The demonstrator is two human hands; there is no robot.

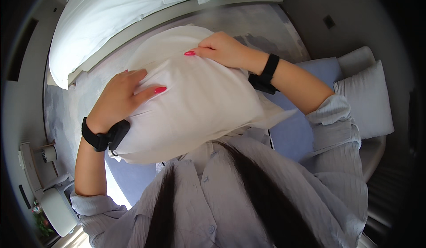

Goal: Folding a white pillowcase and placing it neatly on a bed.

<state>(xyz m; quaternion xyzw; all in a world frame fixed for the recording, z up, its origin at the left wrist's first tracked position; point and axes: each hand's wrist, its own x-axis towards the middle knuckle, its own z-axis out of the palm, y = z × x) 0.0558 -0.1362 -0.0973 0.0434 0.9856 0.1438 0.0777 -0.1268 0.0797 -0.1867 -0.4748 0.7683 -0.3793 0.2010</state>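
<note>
A white pillow in a loose white pillowcase (199, 98) is held up in front of my chest. My left hand (124, 96) grips its cloth at the left side, the thumb on the near face. Farther up and to the right, my right hand (221, 50) pinches the fabric near the far edge between thumb and curled fingers. Folds run between the two hands, and a loose flap of the case hangs out at the right, below my right wrist. Both wrists wear black straps with small black devices. What lies behind the pillow is hidden.
A bed with white bedding (109, 22) stands beyond the patterned carpet (266, 22). To the right, a grey armchair (357, 60) holds a pale cushion (366, 101), beside a blue surface (293, 128). A white chair (58, 211) and a desk (31, 168) are at lower left.
</note>
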